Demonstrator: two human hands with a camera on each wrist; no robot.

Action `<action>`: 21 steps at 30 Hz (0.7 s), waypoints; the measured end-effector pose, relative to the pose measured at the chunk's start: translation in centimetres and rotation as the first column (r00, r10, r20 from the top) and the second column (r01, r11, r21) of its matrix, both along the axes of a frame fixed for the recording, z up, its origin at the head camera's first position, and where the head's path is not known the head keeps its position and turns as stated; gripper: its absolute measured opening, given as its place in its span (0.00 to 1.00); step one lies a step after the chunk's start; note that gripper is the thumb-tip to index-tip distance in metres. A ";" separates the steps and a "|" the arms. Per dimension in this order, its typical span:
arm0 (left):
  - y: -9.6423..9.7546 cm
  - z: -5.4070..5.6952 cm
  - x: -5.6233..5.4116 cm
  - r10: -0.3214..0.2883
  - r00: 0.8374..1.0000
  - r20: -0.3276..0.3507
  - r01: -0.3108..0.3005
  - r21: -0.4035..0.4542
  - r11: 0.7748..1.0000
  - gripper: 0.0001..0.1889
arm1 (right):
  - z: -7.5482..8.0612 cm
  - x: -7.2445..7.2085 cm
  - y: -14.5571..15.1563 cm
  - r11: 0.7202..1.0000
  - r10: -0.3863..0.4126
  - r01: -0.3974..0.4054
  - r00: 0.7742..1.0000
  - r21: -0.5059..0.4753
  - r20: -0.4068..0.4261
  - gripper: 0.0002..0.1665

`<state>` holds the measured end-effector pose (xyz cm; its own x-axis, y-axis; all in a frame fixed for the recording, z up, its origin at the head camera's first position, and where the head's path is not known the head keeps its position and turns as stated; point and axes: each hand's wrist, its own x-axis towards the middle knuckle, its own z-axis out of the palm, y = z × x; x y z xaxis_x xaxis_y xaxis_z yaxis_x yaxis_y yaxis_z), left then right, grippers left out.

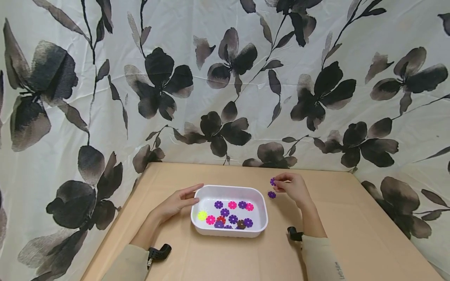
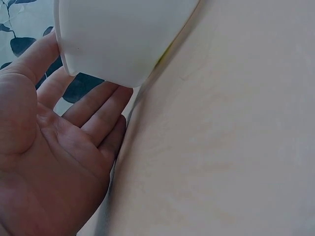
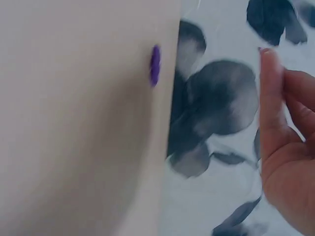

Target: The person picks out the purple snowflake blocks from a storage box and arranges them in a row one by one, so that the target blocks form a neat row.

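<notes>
A white plastic tray (image 1: 229,233) stands on the table, holding several flower-shaped plastic discs in purple, pink, yellow, red and brown. My left hand (image 1: 177,203) rests its fairly straight fingers against the tray's left end, with the thumb at the rim. From the left wrist, the fingertips touch the outside of the tray wall (image 2: 113,44). Right of the tray, my right hand (image 1: 291,187) pinches a purple flower disc (image 1: 272,181) between thumb and fingertips. Only a sliver of that disc shows in the right wrist view. Another purple flower disc (image 1: 272,194) lies on the table just below this hand.
The tan table (image 1: 232,257) ends at a back edge close behind the right hand. A white cloth with dark flowers (image 1: 267,113) hangs behind it. Black wrist devices (image 1: 294,234) are worn on both forearms.
</notes>
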<state>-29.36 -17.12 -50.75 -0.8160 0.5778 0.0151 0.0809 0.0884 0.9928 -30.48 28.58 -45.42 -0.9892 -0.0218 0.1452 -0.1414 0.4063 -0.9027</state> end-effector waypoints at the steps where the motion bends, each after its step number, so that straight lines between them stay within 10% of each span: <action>1: 0.0 0.0 0.0 0.001 1.000 0.000 -0.001 -0.002 1.000 0.35 | -0.3 -0.1 0.4 1.000 -0.021 0.021 1.000 0.014 0.009 0.10; 21: 0.0 -0.1 -0.1 0.005 1.000 -0.004 -0.005 -0.009 1.000 0.34 | -3.3 -0.2 2.1 0.977 -0.123 0.091 0.978 0.192 0.166 0.08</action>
<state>-29.42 -17.13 -50.90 -0.8191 0.5735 0.0130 0.0841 0.0977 0.9917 -30.67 30.72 -48.70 -0.9967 0.0756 -0.0279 0.0662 0.5704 -0.8187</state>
